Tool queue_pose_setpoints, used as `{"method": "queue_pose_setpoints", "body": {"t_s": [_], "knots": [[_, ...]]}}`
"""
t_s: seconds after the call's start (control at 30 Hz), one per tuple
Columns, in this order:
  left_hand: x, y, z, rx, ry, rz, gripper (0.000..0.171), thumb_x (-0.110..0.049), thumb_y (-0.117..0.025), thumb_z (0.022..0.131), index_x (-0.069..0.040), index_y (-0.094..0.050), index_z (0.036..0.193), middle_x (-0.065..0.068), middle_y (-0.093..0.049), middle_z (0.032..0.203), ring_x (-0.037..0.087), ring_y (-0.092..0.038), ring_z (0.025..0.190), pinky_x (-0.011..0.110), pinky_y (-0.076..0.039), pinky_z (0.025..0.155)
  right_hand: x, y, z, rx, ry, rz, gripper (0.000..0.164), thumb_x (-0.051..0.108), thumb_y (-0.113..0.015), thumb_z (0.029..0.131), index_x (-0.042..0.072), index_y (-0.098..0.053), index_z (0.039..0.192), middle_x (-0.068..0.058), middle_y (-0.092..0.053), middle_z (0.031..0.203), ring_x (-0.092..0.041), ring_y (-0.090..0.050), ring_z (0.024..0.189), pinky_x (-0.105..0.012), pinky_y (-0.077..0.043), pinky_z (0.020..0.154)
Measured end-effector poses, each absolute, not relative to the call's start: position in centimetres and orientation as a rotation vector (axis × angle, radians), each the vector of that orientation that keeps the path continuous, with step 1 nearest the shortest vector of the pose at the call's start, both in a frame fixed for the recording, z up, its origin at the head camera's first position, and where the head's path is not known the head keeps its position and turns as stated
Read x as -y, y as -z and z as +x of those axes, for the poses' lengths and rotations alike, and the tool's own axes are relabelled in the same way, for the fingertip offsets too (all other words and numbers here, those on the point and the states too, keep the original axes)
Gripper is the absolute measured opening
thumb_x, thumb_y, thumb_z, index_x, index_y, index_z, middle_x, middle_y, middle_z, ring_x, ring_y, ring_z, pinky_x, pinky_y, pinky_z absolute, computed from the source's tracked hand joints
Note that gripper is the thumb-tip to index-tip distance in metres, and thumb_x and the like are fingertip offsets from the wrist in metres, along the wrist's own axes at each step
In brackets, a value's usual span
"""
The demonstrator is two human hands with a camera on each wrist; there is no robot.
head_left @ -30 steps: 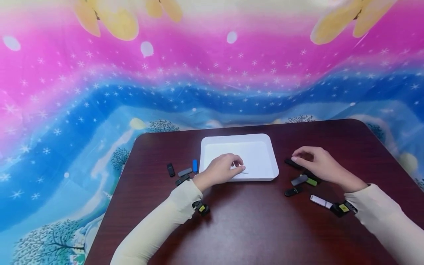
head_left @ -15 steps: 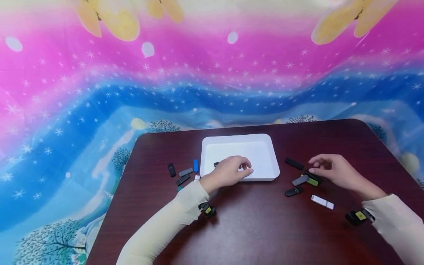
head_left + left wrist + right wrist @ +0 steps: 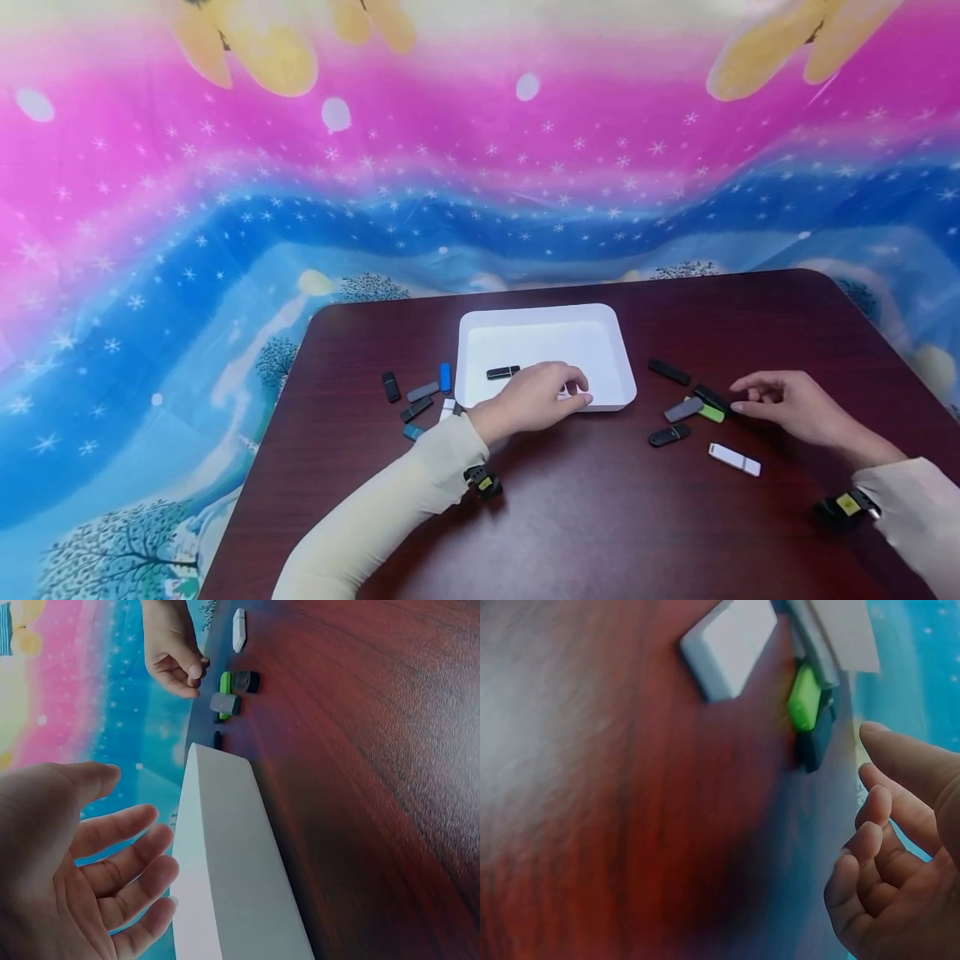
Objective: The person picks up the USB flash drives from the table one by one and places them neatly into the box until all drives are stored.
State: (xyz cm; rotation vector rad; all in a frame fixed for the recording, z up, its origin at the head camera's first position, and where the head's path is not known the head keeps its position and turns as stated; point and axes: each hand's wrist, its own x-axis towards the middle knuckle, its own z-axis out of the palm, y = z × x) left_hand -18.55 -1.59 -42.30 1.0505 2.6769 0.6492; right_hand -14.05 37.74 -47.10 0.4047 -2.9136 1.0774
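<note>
My left hand (image 3: 536,400) hovers over the near part of a white tray (image 3: 472,329), holding nothing, fingers loosely bent in the left wrist view. A black USB stick (image 3: 502,372) lies in the tray, partly behind this hand. My right hand (image 3: 787,404) is at the right, its fingers loosely curled around nothing in the right wrist view. Beside its fingertips lies a black USB stick (image 3: 711,397), over a green USB stick (image 3: 805,699) and a grey one (image 3: 683,408). A white USB stick (image 3: 735,459) lies nearer me.
More black USB sticks (image 3: 669,372) lie right of the tray. Left of it are a blue stick (image 3: 446,378), a grey one (image 3: 423,391), a teal one (image 3: 412,432), a white one (image 3: 447,408) and black ones (image 3: 391,387). A patterned cloth (image 3: 480,150) hangs behind the table (image 3: 600,517).
Both hands have moved right and toward me; the right has drawn back from the sticks. The black stick in the tray has come into view. A white stick by my left thumb is now covered.
</note>
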Motion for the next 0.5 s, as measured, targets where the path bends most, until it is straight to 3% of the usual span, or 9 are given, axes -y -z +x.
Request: {"method": "queue_pose_setpoints", "body": {"t_s": [0.5], "knots": [[0.0, 43.3, -17.6, -2.65, -0.571, 1.148, 0.024, -0.035, -0.06, 0.101, -0.02, -0.073, 0.114, -0.009, -0.071, 0.1, 0.007, -0.065, 0.093, 0.017, -0.048, 0.081, -38.2, 48.4, -13.6, 2.936, -1.087, 0.41, 0.022, 0.007, -0.076, 0.089, -0.002, -0.07, 0.108, 0.004, -0.053, 0.076, -0.007, -0.04, 0.056, -0.026, -0.032, 0.051]]}}
